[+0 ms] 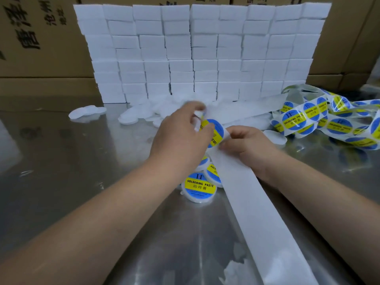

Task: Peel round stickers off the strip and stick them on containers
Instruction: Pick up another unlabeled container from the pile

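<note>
Two hands: the left hand point(181, 138) and the right hand point(248, 145) are seen close together above the table point(61, 161).
Obscured: the left fingertips are motion-blurred, and a white shape point(197, 112) above them cannot be identified.
Cut off: the strip point(263, 219) is cropped at the lower frame edge. The labelled containers point(200, 186) are partly covered by the left wrist.
Sticker point(216, 131): round, blue with a yellow band and black print. It is held raised between the hands, with its left edge hidden by fingers.
Left grip: narrowed onto the sticker's left edge.
Right grip: pinched on the strip's upper end, just beside the sticker.
Strip surface: bare white.
Plain containers point(87, 114): scattered before the stacked white boxes point(195, 52).
Sticker supply point(329, 122): loosely piled at the right.
</note>
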Demonstrator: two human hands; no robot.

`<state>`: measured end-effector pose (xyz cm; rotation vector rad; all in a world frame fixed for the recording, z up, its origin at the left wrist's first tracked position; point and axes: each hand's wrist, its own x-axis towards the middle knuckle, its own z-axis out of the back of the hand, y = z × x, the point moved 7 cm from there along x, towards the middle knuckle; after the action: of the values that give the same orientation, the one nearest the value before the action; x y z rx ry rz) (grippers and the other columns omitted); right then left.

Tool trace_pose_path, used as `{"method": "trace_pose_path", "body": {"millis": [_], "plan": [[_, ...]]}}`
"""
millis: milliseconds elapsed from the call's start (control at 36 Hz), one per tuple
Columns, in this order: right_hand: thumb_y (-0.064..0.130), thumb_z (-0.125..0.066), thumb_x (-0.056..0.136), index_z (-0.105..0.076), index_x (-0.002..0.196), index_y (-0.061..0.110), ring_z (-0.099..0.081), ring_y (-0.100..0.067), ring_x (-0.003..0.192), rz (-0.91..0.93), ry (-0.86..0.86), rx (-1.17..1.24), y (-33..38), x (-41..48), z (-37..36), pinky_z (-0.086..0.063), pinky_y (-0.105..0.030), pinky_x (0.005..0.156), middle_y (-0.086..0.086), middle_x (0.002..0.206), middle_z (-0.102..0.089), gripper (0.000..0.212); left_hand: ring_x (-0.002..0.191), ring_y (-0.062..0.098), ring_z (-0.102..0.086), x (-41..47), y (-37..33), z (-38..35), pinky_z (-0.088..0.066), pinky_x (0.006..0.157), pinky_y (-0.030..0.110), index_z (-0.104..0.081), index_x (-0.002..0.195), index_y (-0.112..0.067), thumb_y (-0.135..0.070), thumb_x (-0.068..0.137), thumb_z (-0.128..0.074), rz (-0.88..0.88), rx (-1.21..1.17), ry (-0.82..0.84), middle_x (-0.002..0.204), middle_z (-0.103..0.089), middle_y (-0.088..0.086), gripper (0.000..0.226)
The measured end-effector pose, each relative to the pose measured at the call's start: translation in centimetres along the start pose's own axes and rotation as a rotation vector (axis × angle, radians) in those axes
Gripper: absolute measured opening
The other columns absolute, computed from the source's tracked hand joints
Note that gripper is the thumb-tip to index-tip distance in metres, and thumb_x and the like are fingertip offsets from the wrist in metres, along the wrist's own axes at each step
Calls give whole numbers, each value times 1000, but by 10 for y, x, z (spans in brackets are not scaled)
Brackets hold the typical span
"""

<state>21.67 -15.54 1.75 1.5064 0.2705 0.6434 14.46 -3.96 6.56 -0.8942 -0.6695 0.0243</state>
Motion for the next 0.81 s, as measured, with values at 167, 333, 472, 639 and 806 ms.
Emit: {"method": "trace_pose_path", "body": {"millis": [167, 333, 472, 639, 806], "plan": [[-12, -49, 80, -72, 58, 26, -57, -5, 51, 85, -41, -64, 8, 1, -2, -45, -16, 51, 8, 56, -64, 50, 103, 17, -46, -5, 2, -2, -24, 71, 16, -65, 96, -31, -33, 81, -58, -140, 294, 36, 97, -52, -6, 17], [-14, -49, 81, -73, 60, 28, -59, -4, 54, 147, -28, -67, 15, -2, -6, -46, -17, 56, 8, 58, -66, 52, 102, 17, -48, -8, 4, 4, -29, 73, 20, -65, 95, -32, -38, 76, -56, -158, 283, 55, 97, -57, -4, 21], [-4, -60, 74, -72, 71, 12, -56, -25, 73, 179, -52, -44, 18, -9, -11, -43, -40, 72, -24, 77, -66, 20, 98, 7, -44, -14, 0, -1, -24, 68, 16, -64, 100, -35, -46, 73, -59, -199, 285, 89, 94, -52, -12, 29], [-5, -59, 81, -72, 69, 12, -55, -24, 73, 182, -63, -108, 21, -13, -13, -41, -39, 71, -23, 76, -62, 24, 101, 10, -45, -13, 0, 0, -22, 69, 15, -64, 102, -35, -51, 68, -51, -192, 298, 79, 93, -50, -13, 39], [-7, -53, 85, -73, 64, 26, -56, -18, 69, 177, -33, -161, 21, -12, -14, -42, -33, 67, 0, 67, -66, 45, 98, 10, -49, -9, 7, 3, -33, 76, 20, -65, 101, -34, -46, 75, -58, -145, 209, 54, 93, -55, -12, 28]]}}
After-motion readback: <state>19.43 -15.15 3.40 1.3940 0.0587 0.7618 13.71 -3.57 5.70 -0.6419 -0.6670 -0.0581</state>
